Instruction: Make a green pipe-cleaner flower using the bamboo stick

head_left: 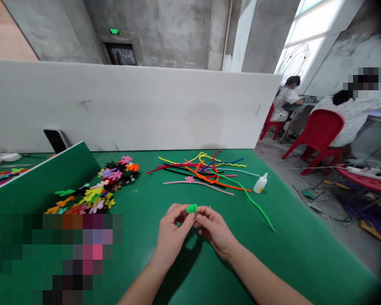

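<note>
A small bright green pipe cleaner piece point(191, 208), bent into a compact shape, is held up above the green table. My left hand point(173, 228) pinches it from the left between thumb and fingers. From the other side, my right hand point(218, 231) closes its thumb and fingertips at its right and lower edge. The fingers partly hide the piece. Beyond my hands lie loose pipe cleaners in many colours, among them a long green pipe cleaner point(257, 206), a pale pink pipe cleaner point(200, 183) and an orange pipe cleaner point(238, 189). A pink fuzzy flower point(189, 179) rests among them.
A white glue bottle point(260, 184) stands at the table's right. Many fuzzy flowers point(95, 195) are heaped at the left, beside a green divider point(51, 173). A phone point(56, 140) leans behind it. A white panel point(139, 108) closes the back. Two people sit beyond, near red chairs point(322, 131).
</note>
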### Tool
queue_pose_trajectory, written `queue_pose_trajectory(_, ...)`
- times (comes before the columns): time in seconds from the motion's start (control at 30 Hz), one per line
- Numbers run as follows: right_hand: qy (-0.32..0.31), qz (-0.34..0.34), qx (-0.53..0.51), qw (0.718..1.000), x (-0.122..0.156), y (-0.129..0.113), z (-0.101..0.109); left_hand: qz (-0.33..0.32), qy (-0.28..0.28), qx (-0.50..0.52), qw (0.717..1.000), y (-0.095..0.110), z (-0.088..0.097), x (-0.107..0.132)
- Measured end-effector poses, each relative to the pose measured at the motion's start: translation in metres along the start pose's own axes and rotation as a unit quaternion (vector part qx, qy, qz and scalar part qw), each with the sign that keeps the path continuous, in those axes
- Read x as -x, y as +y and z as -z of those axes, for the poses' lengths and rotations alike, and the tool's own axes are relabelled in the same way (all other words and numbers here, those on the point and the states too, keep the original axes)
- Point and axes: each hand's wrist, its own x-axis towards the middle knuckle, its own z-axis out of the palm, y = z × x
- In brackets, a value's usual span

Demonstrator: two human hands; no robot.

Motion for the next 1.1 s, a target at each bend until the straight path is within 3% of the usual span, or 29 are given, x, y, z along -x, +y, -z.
queue_pose_trajectory(0.2,-0.021,0.124,0.137,0.983,-0.01,-0.013,0.015,-0.07,-0.05,-0.09,0.992,-0.002,0.003,-0.011)
queue_pose_trajectory(0.37,-0.016,0.152,0.197,0.968,-0.019,-0.01,0.021,-0.076,-0.076,-0.083,0.991,-0.012,-0.007,-0.014)
queue_pose_trajectory(0.53,-0.024,0.139,0.233,0.962,-0.021,-0.007,0.022,-0.016,-0.076,-0.021,0.997,-0.024,-0.008,-0.014)
queue_pose_trajectory(0.8,0.046,0.198,0.336,0.92,-0.013,-0.005,0.029,0.154,-0.029,0.115,0.981,-0.02,-0.004,-0.005)
queue_pose_trajectory(1.1,0.03,0.26,0.385,0.885,-0.003,-0.002,0.025,0.2,-0.072,0.192,0.958,-0.016,-0.004,-0.002)
